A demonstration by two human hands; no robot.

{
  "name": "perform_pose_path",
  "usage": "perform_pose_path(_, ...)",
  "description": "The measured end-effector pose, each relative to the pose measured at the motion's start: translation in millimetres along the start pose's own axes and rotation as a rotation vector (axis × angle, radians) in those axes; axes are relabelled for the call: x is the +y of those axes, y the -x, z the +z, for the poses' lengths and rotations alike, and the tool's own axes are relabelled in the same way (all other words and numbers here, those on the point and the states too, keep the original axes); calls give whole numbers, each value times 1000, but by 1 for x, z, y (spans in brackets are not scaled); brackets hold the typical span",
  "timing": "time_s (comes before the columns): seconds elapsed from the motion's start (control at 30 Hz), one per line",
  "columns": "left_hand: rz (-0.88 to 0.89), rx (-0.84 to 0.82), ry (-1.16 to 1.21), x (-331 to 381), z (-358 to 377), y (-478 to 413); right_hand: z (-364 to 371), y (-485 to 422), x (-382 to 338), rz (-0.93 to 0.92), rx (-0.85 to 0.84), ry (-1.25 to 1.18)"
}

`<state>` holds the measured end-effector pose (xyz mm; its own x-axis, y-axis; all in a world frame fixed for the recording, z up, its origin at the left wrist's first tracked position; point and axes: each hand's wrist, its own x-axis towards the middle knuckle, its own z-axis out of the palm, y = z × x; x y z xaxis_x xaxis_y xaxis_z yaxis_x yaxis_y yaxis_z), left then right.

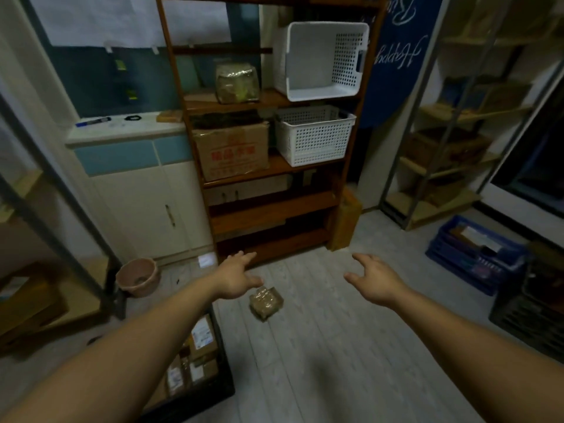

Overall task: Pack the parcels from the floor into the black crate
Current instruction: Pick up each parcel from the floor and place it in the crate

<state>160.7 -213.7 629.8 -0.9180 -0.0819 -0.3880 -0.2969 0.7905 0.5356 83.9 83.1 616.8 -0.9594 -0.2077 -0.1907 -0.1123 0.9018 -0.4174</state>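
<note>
Starting far to the left of the left hand (pixel 236 277): pink bucket (pixel 139 276) on the floor (pixel 320 346). Next, black crate (pixel 227 387) sits below and behind the left hand, under the left forearm, close to the person. Inside it are labelled parcels (pixel 200 340), brown with white stickers. The left hand is held out above the floor, palm down, fingers straight and spread apart, holding nothing.

One parcel (pixel 266 301) lies on the floor just right of and below the left thumb, between the two hands but nearer the left. It is brown, wrapped in shiny clear tape, turned corner-on. Cannot tell if the thumb touches it.

Then right hand (pixel 377 280), held out level with the left, fingers relaxed and slightly bent, thumb out toward the parcel. It is empty and well apart from the parcel.

Beyond both hands stands a wooden shelf (pixel 274 215) with a cardboard box (pixel 232 154) and two white baskets (pixel 314 134). Far right of the right hand: blue crate (pixel 470 254) on the floor with items in it, then a dark crate (pixel 531 315) at the frame edge.
</note>
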Motion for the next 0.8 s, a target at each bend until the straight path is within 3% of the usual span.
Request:
perform_pose_path(0.4,-238,-40,204,-66,-5,-138,57,-161,-26,-111,-216,24)
perform_pose_path(0.8,-468,-70,430,-127,12,-313,122,-371,-18,-6,-464,16)
